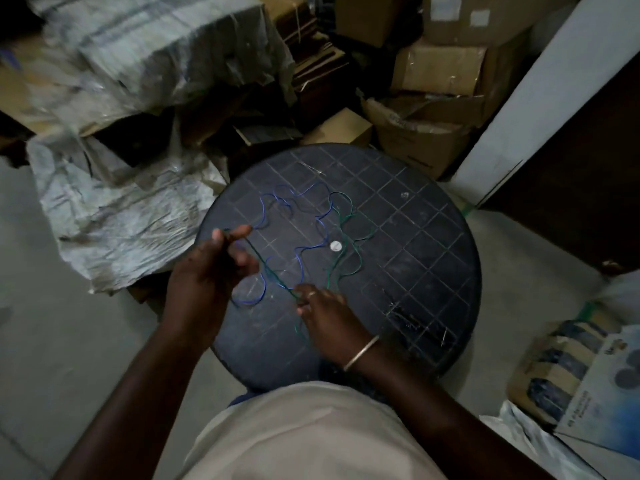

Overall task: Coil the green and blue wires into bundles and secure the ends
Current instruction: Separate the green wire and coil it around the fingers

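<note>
A thin blue wire and a thin green wire lie in loose tangled loops on a round black tabletop. My left hand is raised over the table's left edge and pinches both wires between thumb and fingertips. From there a taut stretch of green and blue wire runs down and right to my right hand, which rests on the table and pinches it with thumb and forefinger. A green tail hangs below the right hand. The wires' far ends are not clear in the tangle.
A small white disc sits at the table's centre. Cardboard boxes and woven sacks crowd the floor behind and to the left. A white door frame stands at the right, with packages at lower right.
</note>
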The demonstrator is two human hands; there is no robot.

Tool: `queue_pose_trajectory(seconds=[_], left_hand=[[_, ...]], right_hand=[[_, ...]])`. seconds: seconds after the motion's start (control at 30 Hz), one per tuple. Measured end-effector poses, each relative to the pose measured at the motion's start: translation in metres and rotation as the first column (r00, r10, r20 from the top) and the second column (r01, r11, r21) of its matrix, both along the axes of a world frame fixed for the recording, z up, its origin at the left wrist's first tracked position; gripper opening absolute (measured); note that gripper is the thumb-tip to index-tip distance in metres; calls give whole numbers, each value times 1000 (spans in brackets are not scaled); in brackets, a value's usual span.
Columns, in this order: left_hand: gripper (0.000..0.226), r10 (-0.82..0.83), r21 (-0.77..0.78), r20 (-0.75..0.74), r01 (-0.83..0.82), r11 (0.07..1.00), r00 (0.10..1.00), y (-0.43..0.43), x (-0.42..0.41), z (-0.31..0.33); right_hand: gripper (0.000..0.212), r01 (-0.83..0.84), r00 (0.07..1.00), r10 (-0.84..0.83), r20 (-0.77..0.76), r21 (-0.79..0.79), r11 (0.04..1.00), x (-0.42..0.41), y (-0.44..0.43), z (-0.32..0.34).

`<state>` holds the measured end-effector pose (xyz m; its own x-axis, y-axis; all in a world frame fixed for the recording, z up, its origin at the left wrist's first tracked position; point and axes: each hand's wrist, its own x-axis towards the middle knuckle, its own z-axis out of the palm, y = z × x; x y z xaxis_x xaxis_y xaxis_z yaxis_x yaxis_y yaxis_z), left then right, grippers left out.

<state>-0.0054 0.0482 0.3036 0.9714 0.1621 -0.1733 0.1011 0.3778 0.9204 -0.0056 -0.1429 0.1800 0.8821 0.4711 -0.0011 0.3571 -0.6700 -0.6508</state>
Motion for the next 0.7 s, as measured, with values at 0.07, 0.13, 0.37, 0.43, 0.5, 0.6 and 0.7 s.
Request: queue_pose_trajectory(seconds=[0.07, 0.13, 0.37, 0.43, 0.5, 0.6, 0.7], left_hand=[[39, -24, -149, -24, 20, 989, 999, 17, 23, -16], [44, -18, -152, -66, 8, 988, 998, 28, 43, -35], [31, -440, 522, -199, 475, 708, 876, 36, 39, -78], [34, -517, 504, -265, 574, 645, 814, 46, 29, -84], [43, -608, 330, -312, 683, 651, 730, 61, 20, -84], [55, -774, -57, -300, 799, 598, 558, 77, 7, -75], [55, -845, -644, -8, 644, 414, 535, 75, -7, -59]], right_hand=[[30, 13, 997, -10, 75, -46, 999, -10, 8, 2], [18, -57, 993, 60, 101, -40, 998, -14, 18, 10], [31, 69, 996, -76, 41, 160, 985, 5, 27, 81], [37, 197, 980, -188, -64, 185, 963, 21, 13, 90], [32, 311, 933, -203, -297, 381, 871, 38, -7, 93], [21, 509, 768, -47, -639, 564, 650, 53, -32, 88], [18, 516, 802, -203, -562, 480, 709, 50, -26, 60]])
